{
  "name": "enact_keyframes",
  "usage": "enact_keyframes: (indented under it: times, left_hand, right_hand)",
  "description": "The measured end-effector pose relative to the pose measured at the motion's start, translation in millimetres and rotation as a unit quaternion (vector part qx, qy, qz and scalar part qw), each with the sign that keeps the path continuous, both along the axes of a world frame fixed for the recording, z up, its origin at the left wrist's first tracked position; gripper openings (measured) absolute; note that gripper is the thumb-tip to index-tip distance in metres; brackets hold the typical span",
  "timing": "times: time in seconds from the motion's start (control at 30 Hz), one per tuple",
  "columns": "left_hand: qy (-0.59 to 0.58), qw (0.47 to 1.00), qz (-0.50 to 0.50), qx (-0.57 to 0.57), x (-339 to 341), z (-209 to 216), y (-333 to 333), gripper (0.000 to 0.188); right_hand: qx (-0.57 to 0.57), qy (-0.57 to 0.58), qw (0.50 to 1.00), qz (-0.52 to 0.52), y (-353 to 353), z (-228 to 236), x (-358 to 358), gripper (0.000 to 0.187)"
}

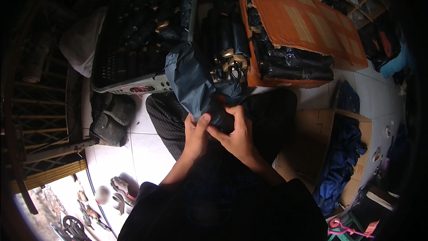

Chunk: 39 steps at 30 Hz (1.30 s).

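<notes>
Above my lap, both hands are closed on a long blue-grey fabric sleeve (187, 78) that stands up and away from me, with creases down its side. My left hand (195, 135) pinches its lower left edge, thumb on top. With fingers curled, my right hand (238, 135) grips the darker lower end, its thumb close to the left one. What lies inside the sleeve is hidden, and the dark part between the hands is too shadowed to make out. My legs in dark striped trousers (167, 122) are folded beneath.
A grey plastic crate (151, 82) of dark wrapped bundles stands ahead left. Ahead right is an orange cardboard box (307, 22) of black bundles, with more dark bundles between. A cardboard box (307, 134) holding blue fabric is at my right. Shoes (122, 189) lie at lower left.
</notes>
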<state>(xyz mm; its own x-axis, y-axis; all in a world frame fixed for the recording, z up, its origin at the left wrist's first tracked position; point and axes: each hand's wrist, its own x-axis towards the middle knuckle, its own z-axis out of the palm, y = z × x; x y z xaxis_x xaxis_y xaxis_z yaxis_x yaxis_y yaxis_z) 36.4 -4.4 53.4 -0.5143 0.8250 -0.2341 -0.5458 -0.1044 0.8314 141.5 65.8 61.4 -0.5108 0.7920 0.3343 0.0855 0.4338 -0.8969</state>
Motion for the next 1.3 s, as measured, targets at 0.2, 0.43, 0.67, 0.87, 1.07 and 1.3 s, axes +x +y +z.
enact_keyframes:
  times: [0.2,0.43,0.67,0.87,1.07,1.3]
  left_hand:
    - [-0.029,0.999,0.011,0.023,-7,2,5,0.051]
    - [0.032,0.999,-0.005,0.020,0,8,6,0.054]
    - [0.079,0.997,-0.021,0.003,3,1,-1,0.042]
    - [0.086,0.996,-0.003,0.037,-12,8,5,0.051]
    - [0.111,0.992,0.063,-0.015,-8,18,13,0.052]
    - [0.091,0.993,0.062,-0.032,7,15,4,0.045]
  right_hand:
    - [-0.280,0.125,0.941,0.141,4,3,10,0.051]
    - [-0.308,0.056,0.929,0.195,20,7,15,0.047]
    - [-0.288,0.075,0.949,0.107,6,8,15,0.039]
    - [-0.145,0.040,0.986,0.077,11,14,7,0.035]
    - [-0.126,0.059,0.989,0.052,10,20,-3,0.035]
    - [-0.130,0.051,0.989,0.049,6,11,1,0.041]
